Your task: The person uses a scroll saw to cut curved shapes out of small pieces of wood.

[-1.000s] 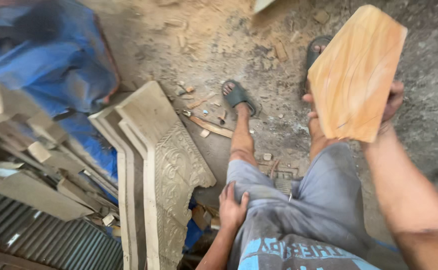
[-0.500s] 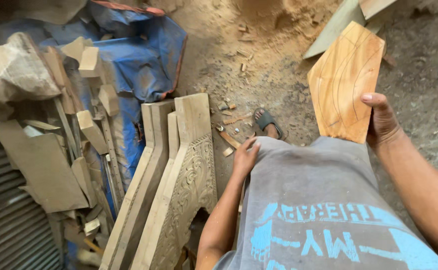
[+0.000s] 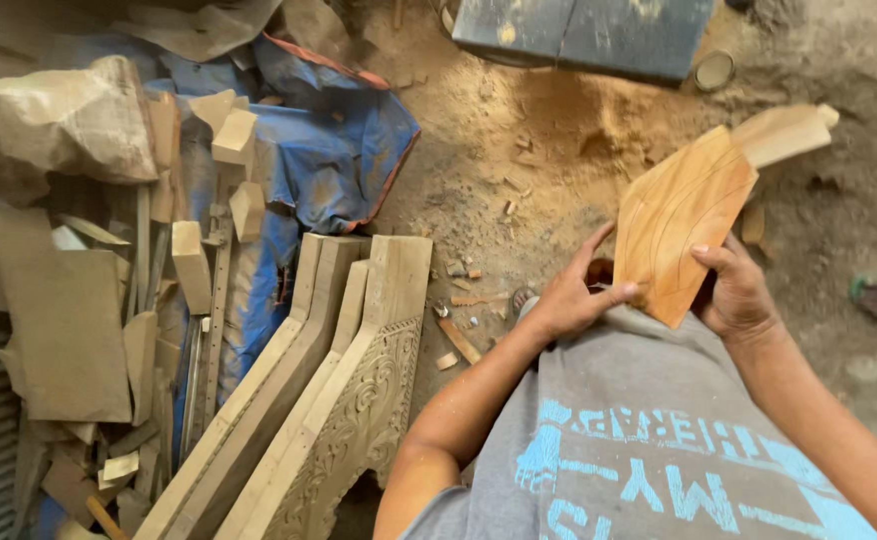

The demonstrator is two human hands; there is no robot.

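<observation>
Over my lap, from the head camera, I see the wooden board [image 3: 681, 222] held tilted above the sawdust floor [image 3: 519, 130], faint curved lines drawn on its face; my left hand [image 3: 571, 296] grips its lower left edge, thumb pressed on the face; my right hand [image 3: 734, 292] clasps its lower right edge; carved panels [image 3: 359, 400] lean to the left, beside a blue tarp [image 3: 334, 150] and wood offcuts [image 3: 191, 262].
</observation>
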